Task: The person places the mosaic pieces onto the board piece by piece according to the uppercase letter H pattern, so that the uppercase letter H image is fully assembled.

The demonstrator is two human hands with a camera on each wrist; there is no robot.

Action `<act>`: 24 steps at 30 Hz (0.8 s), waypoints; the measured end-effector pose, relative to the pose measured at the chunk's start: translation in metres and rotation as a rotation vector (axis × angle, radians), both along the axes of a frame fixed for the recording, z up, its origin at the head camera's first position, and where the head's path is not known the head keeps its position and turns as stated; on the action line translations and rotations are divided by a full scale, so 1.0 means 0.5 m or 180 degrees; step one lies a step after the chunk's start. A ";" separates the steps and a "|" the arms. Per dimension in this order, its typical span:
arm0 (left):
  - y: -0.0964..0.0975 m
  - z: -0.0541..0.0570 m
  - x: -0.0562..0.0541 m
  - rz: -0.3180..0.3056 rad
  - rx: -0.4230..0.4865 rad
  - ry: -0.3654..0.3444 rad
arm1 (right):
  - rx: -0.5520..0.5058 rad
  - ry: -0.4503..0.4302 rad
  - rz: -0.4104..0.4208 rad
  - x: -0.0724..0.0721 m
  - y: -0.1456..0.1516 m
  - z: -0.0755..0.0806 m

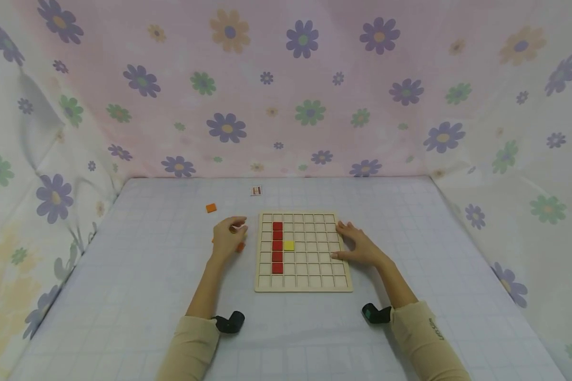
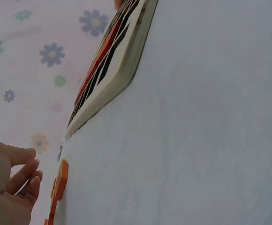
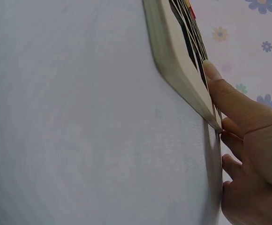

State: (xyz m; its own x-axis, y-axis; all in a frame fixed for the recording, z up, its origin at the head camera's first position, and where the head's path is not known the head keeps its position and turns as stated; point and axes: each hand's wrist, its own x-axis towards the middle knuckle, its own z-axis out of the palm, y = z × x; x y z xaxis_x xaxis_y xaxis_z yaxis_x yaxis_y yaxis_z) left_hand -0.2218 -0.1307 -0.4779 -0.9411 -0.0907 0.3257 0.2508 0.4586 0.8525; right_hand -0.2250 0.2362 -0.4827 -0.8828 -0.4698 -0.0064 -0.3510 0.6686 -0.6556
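**Left hand (image 1: 226, 239) poised by orange tiles (image 1: 240, 247), right hand (image 1: 364, 248) at the gridded board (image 1: 303, 290)**

The left hand is loosely curved, its thumb and fingertips near each other with a small gap between; nothing shows in its hold. It is just left of the board, and 1 of the orange tiles shows beside its palm. A sliver of orange peeks out on the hand's other side, though the hand covers too much to tell how many pieces lie there. Another orange tile (image 1: 211, 208) lies farther back on the table, well apart from the board.

The right hand is spread wide at the board's right side. Its thumb rests over the top face near the edge, and the other fingers reach along the side, with no tile showing in them.

The pale wooden board lies flat between the hands. In column 2 from the left, 5 red tiles (image 1: 277, 245) form an unbroken line, from row 2 to row 6. A yellow tile (image 1: 289, 245) sits in column 3, just right of the middle red tile.

Beyond the board's back left corner lies a small patterned card (image 1: 256, 190). Nearer the front, a black wrist device (image 1: 231, 322) juts from each beige sleeve (image 1: 193, 338). The pale tablecloth (image 1: 124, 296) meets a pink floral backdrop (image 1: 248, 95).
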 end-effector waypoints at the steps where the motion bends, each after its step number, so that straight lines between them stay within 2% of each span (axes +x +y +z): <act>1: -0.010 0.000 -0.001 0.0038 -0.0034 0.0000 | 0.0003 0.0001 -0.0001 0.000 0.000 0.001; 6: -0.052 -0.006 -0.010 0.0265 -0.0251 -0.0065 | 0.0002 -0.0011 -0.0012 -0.001 0.001 0.000; 10: -0.075 -0.010 -0.021 0.0262 -0.0297 -0.0211 | 0.0005 -0.0014 0.0002 -0.003 0.001 0.001; 17: -0.091 -0.020 -0.049 -0.0084 -0.0658 -0.0703 | -0.0016 -0.0003 -0.0002 -0.005 0.002 -0.003; 24: -0.099 -0.012 -0.061 -0.0396 -0.0836 -0.0963 | -0.0043 0.0036 0.0012 -0.003 0.002 -0.008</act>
